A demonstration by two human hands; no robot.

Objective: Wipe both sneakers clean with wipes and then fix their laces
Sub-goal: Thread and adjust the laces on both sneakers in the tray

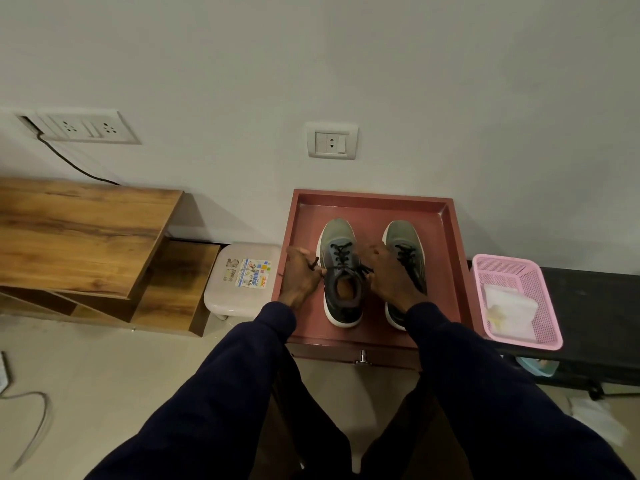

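Observation:
Two grey-green sneakers with black laces and white soles stand side by side, toes toward the wall, on a reddish-brown tray-topped stand (450, 237). My left hand (300, 277) is to the left of the left sneaker (341, 289), pinching one end of its black lace. My right hand (389, 277) sits between the two shoes, gripping the other end of that lace and covering part of the right sneaker (403, 237). The lace is pulled sideways across the left sneaker's opening.
A pink mesh basket (540, 306) holding white wipes sits to the right on a black bench (595, 299). A small beige stool (239, 282) and a wooden shelf unit (86, 237) stand to the left. Wall sockets are above; a cable lies on the floor at left.

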